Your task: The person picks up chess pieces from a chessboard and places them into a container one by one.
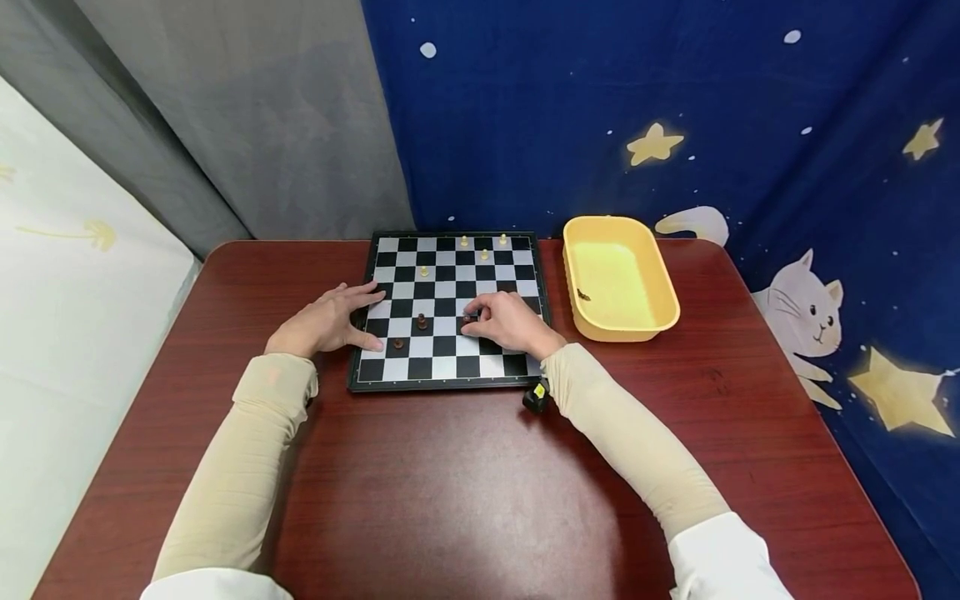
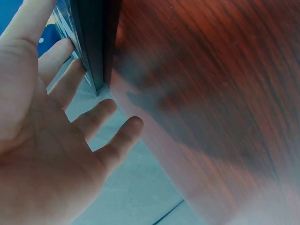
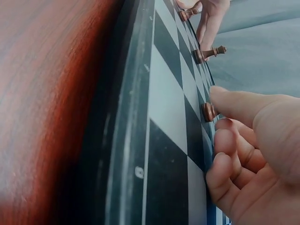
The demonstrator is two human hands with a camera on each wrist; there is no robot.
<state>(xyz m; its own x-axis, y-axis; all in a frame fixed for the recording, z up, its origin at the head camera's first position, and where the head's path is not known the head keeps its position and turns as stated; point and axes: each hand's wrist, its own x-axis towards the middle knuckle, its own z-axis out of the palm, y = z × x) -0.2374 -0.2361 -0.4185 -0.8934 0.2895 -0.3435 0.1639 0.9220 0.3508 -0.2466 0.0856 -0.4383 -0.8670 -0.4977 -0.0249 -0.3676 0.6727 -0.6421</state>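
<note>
Surroundings: just beside the right edge of a central chessboard (image 1: pixel 442 385), a yellow basin (image 1: pixel 618 333) with a small dark spot (image 1: pixel 583 294) inside, too small to identify. Behind, a grey curtain (image 1: pixel 262 108) and a blue curtain (image 1: pixel 525 108), the latter printed with stars, dots and a pale cat; at far left, a white panel (image 1: pixel 67 292) with yellow markings.

In the way: a right sleeve (image 1: pixel 630 442) near the board's near right corner, with a black device (image 1: pixel 536 398) under the wrist; between the hands, 1 crowned brown piece (image 1: pixel 422 322), upright, and 1 further brown piece (image 1: pixel 398 343) near the left thumb. Toward the far edge, 4 pale yellow pieces (image 1: pixel 484 255), well apart from the fingers.

Materials and shapes: glossy, dark red table (image 1: pixel 450 483) with streaked wood grain; dark board frame around black and silvery squares; smooth basin, rounded at the corners; wrinkled beige sleeve fabric; slender stem and broad round base on the crowned brown piece.

Left hand (image 1: pixel 322 321): fingers spread wide, overlapping the board's left edge, empty. Right hand (image 1: pixel 510 321): thumb and fingers curled closely, pinching a small brown piece (image 3: pixel 208 112) right of centre in the board's near half; contact of its base with the squares impossible to tell.
</note>
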